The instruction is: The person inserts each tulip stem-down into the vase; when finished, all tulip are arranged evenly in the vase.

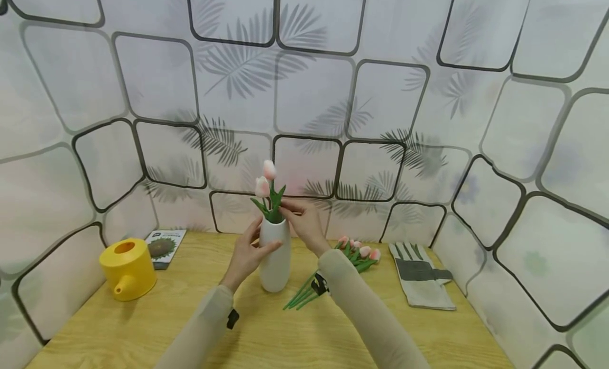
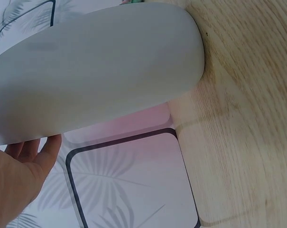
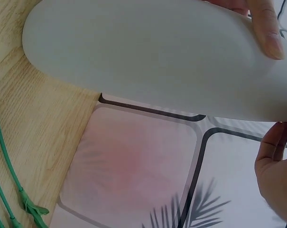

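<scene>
A white vase (image 1: pixel 276 266) stands upright on the wooden table, with two pale pink tulips (image 1: pixel 262 187) rising from its mouth. My left hand (image 1: pixel 245 252) grips the vase's upper body from the left, its thumb lying across the near side. In the left wrist view, the fingers of that hand (image 2: pixel 27 173) curl round behind the vase (image 2: pixel 100 71). My right hand (image 1: pixel 306 222) is at the vase's rim and pinches a tulip by its green leaves and stem. The right wrist view shows this hand (image 3: pixel 278 175) beside the vase's top, fingertips partly hidden.
More pink tulips (image 1: pixel 363 251) lie on the table (image 1: pixel 266 337) right of the vase, partly under my right forearm. A yellow watering can (image 1: pixel 135 274) and a seed packet (image 1: pixel 165 247) are at the left. Folded gloves (image 1: pixel 421 276) lie at the right. A patterned curtain (image 1: pixel 309 104) surrounds the table.
</scene>
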